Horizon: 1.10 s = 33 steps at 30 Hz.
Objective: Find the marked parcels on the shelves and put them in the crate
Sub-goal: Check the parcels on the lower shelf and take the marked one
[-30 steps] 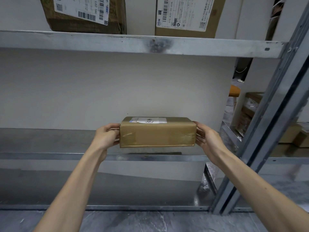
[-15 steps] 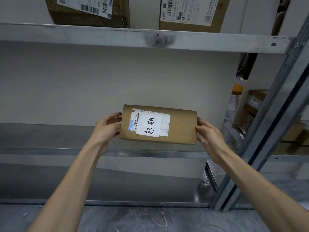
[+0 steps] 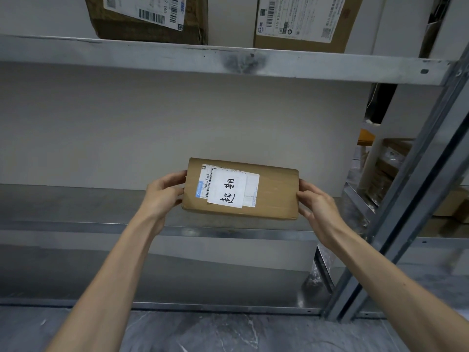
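Gripping labelled parcel (image 3: pixel 269 196), left hand (image 3: pixel 162 193), right hand (image 3: pixel 318 208)

White wall (image 3: pixel 177 123), grey marbled floor (image 3: pixel 228 331)

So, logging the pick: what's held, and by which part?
The labelled parcel, by its two short ends: left hand on the left end, right hand on the right.

parcel (image 3: pixel 275 199) up in air, label (image 3: pixel 227 190) on face toward camera. left hand (image 3: pixel 162 193) on parcel's left end, right hand (image 3: pixel 317 207) on its right end. middle shelf (image 3: pixel 76 226) just below and behind parcel. upper shelf (image 3: pixel 152 55) well above parcel, left box (image 3: pixel 142 31) and right box (image 3: pixel 299 45) on it. rack post (image 3: pixel 418 199) right of parcel, more boxes (image 3: pixel 390 168) beyond that.
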Each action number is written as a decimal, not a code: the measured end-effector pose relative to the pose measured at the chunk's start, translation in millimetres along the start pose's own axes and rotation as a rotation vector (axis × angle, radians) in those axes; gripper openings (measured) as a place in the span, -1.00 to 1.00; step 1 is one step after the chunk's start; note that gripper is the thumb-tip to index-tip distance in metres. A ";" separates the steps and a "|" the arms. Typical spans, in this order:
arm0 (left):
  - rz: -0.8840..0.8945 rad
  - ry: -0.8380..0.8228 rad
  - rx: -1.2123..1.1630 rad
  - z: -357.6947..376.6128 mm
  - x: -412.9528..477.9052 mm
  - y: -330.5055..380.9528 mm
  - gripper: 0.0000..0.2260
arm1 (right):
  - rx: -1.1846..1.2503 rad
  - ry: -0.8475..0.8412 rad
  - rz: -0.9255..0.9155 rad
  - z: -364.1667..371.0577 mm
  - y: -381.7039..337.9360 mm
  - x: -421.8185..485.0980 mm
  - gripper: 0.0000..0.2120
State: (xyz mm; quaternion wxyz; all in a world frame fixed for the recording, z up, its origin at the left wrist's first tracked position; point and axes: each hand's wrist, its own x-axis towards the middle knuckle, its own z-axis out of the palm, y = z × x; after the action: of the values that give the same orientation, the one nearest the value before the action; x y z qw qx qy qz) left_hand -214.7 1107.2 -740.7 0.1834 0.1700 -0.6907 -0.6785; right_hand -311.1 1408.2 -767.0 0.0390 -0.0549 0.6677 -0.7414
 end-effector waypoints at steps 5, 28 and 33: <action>0.006 0.019 -0.032 -0.7 8.7 -5.6 -0.63 | -0.027 0.050 -0.015 7.0 6.9 6.4 -0.59; -0.172 0.148 -0.078 -39.8 -82.9 171.0 -0.76 | -0.246 0.076 0.175 52.1 -215.4 -67.9 -0.71; -0.182 0.148 -0.060 -44.7 -127.1 263.1 -0.75 | -0.222 0.043 0.191 45.1 -310.2 -106.1 -0.71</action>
State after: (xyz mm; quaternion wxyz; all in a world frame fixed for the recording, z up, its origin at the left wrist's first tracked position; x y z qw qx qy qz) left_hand -78.1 1135.1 -480.0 0.1767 0.2761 -0.6362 -0.6985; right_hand -195.2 1410.3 -457.0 0.0885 0.0209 0.7483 -0.6570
